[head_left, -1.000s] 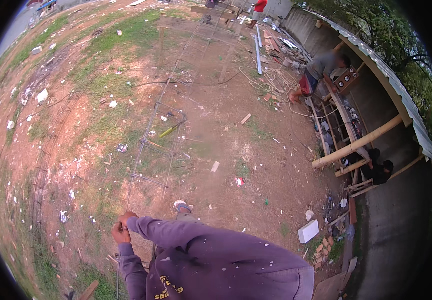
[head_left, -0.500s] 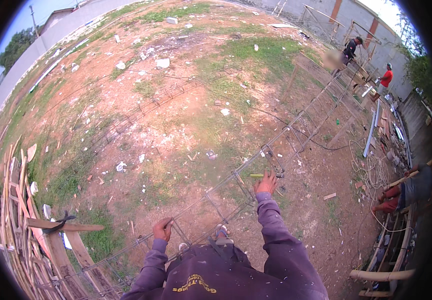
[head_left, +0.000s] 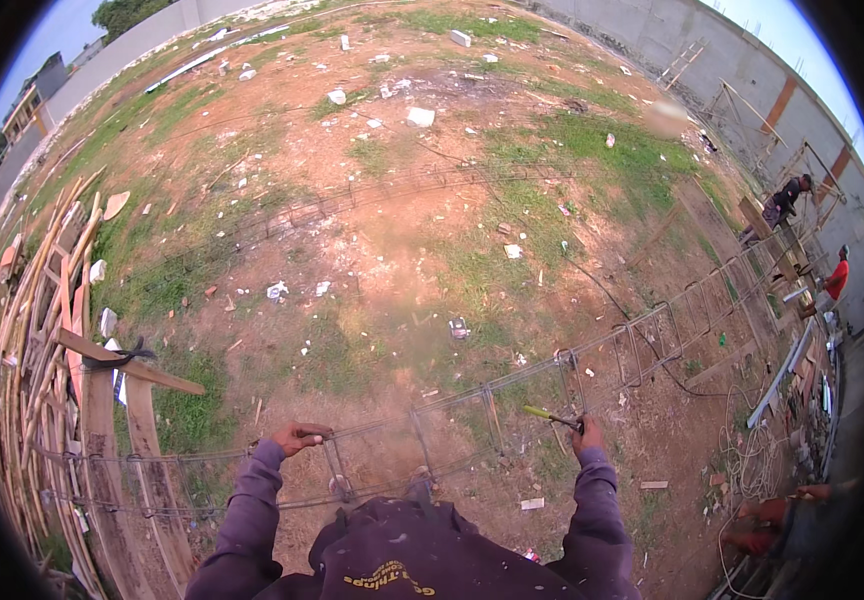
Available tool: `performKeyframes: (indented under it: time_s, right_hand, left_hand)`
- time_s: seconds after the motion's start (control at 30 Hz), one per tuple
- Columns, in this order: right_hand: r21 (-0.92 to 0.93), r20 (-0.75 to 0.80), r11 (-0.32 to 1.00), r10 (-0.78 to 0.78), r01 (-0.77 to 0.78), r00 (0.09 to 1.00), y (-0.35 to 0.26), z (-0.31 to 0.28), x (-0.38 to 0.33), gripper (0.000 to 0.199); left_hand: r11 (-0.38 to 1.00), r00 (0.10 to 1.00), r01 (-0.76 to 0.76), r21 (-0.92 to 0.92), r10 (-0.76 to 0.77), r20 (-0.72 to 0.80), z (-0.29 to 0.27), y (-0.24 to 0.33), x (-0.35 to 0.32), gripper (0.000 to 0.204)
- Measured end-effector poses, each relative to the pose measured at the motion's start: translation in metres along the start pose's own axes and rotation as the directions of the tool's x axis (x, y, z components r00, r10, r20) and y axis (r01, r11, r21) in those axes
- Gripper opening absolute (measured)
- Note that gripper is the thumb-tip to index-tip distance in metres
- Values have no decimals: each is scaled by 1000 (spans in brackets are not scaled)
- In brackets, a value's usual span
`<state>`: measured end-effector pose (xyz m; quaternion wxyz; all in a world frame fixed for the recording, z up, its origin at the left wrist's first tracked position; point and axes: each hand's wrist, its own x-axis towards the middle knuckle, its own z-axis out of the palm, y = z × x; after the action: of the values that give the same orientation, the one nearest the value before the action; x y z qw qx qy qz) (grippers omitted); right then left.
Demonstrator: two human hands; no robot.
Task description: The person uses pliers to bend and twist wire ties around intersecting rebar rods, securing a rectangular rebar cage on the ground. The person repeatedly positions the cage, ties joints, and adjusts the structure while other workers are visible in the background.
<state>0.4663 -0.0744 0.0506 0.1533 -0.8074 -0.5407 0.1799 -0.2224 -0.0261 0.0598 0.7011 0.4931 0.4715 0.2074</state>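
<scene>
A long cage of thin steel bars with square stirrups (head_left: 457, 402) stretches across in front of me, from the lower left up to the far right. My left hand (head_left: 300, 437) is closed on the cage's upper bar, left of my body. To the right, my right hand (head_left: 588, 436) grips a slim hand tool with a yellow-green end (head_left: 540, 411) pointing left; its exact kind is unclear. That hand is beside a stirrup, and whether it touches the steel cannot be told. My feet show behind the lower bars.
At left, a wooden trestle (head_left: 102, 440) bears the cage, beside a pile of poles (head_left: 27, 380). Two co-workers, one in dark clothes (head_left: 787, 200) and one in red (head_left: 837, 275), are at far right. Rope (head_left: 747, 455) lies nearer; another person's limbs show at the lower right edge.
My view has turned, so the cage lies flatter across it. My left hand has shifted left along the bar, and my right hand with the tool has moved right, away from the left hand.
</scene>
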Motion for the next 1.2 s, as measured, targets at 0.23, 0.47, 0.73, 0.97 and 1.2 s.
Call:
performKeyframes:
  time_s: [0.23, 0.47, 0.73, 0.97, 1.2]
  right_hand:
    - [69, -229, 990, -104, 123, 968, -16, -61, -55, 33]
    - [477, -490, 875, 343, -83, 801, -50, -77, -97, 36]
    - [724, -677, 363, 535, 587, 505, -127, -130, -155, 29]
    - [957, 285, -89, 479, -277, 830, -178, -16, -154, 33]
    - [511, 849, 600, -243, -615, 468, -286, 68, -123, 67]
  left_hand:
    - [992, 999, -33, 118, 31, 14, -9, 0, 16, 31]
    - [968, 968, -149, 201, 184, -169, 23, -20, 7, 27]
    - [741, 852, -30, 671, 370, -371, 60, -12, 4, 23]
    - [708, 875, -2, 706, 343, -342, 56, -13, 12, 32]
    - [721, 813, -65, 690, 439, -382, 31, -28, -11, 50]
